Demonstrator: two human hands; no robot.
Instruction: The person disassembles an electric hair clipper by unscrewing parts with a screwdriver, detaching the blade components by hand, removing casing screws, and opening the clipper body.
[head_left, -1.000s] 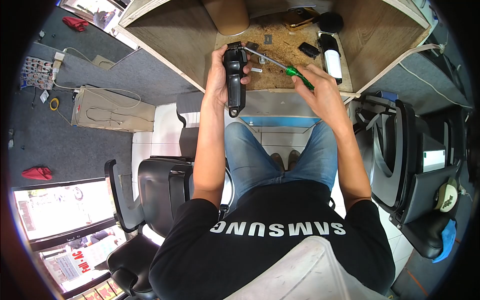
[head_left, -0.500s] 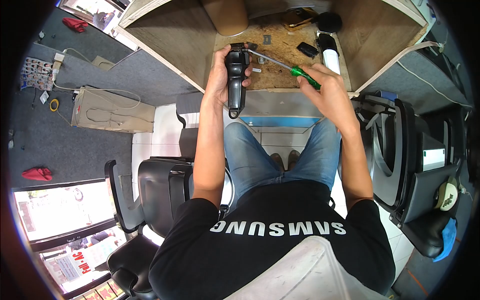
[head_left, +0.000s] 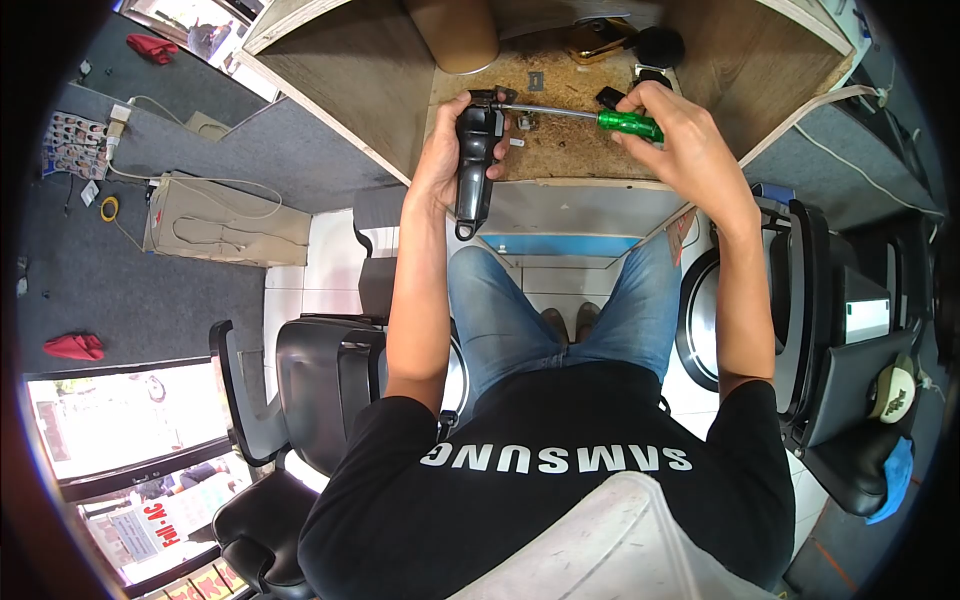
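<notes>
Two items are held at upper centre of the frame: left hand [head_left: 440, 145] grips clipper [head_left: 477, 165]; right hand [head_left: 690, 143] grips screwdriver [head_left: 622, 122], now swung nearly level from a slant, suggesting squarer alignment with the clipper's top end [head_left: 484, 97].

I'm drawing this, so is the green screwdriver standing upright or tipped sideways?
Tipped sideways: the right hand holds its green handle, and its metal shaft points left toward the black device.

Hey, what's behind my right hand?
Beyond the right hand, parts of a small black piece and a dark device show on the wooden shelf; their remaining parts are covered and cannot be seen.
</notes>
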